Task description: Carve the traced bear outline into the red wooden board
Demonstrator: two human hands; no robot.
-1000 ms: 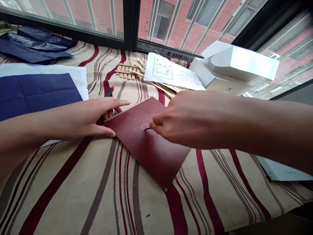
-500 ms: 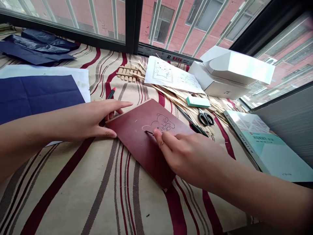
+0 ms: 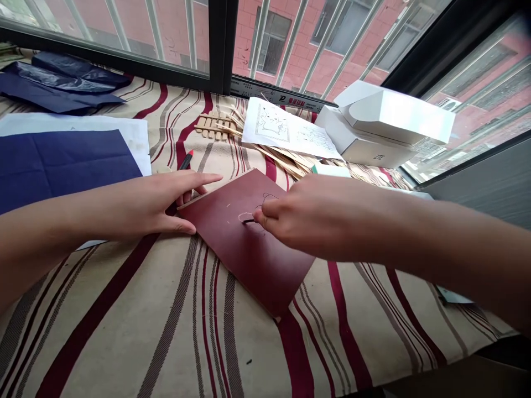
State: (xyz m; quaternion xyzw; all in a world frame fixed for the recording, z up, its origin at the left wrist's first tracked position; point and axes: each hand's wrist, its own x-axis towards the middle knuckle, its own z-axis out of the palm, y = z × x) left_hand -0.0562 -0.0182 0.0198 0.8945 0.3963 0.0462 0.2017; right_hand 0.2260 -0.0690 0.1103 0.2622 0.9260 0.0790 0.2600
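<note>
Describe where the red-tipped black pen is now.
In the head view, the pen lies left of centre on the striped cloth, just beyond the left hand and right of the flat blue sheet.

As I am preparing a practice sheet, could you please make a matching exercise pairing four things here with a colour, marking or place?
Things:
1. board
2. tool
3. pen
4. box

Descriptions:
A. black with a red end
B. white, marked ZTE
C. dark red and flat
D. thin and dark, tip at the board's surface

Pairs: 1-C, 2-D, 3-A, 4-B
</note>
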